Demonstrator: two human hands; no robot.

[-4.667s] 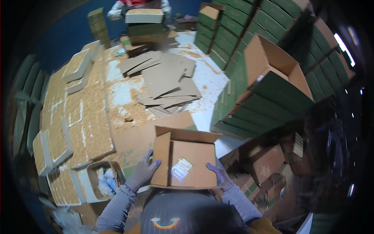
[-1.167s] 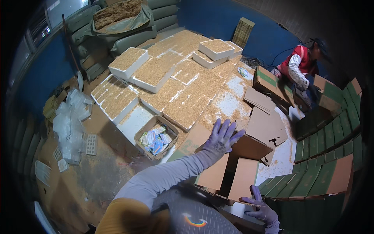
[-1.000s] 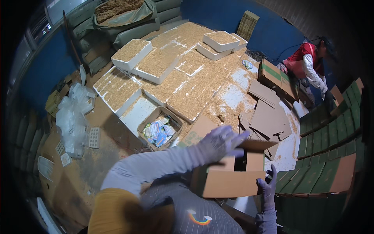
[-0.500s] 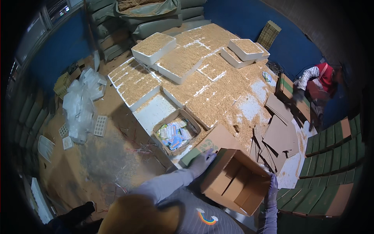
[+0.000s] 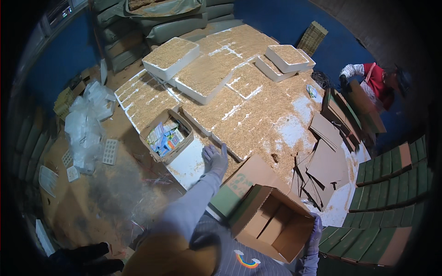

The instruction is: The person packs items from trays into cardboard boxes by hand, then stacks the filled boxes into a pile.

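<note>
An open, empty cardboard box [image 5: 288, 231] rests on its side at the near edge of the table, its mouth facing me. My right hand [image 5: 316, 230], in a pale glove, is wrapped round the box's right edge. Over a bare white patch of the tabletop, my left hand [image 5: 215, 160] is stretched out, its fingers apart and nothing in it. Just beyond it to the left stands a small open carton [image 5: 180, 148] with colourful printed packets [image 5: 166, 138] inside. Between my hands lies a folded green-and-brown cardboard piece [image 5: 242, 180].
Shallow white foam trays [image 5: 171, 59] filled with tan grain-like material cover the table. Flattened cardboard sheets [image 5: 328, 161] lie at the right. Rows of green cartons [image 5: 386, 161] stand beyond them. A co-worker in red [image 5: 378, 85] handles cardboard at the far right. Stuffed sacks [image 5: 177, 27] are stacked behind.
My left hand has left the cardboard and reached forward. The small carton of packets has shifted away to the left. My right hand stays on the box. The co-worker has lifted a cardboard piece.
</note>
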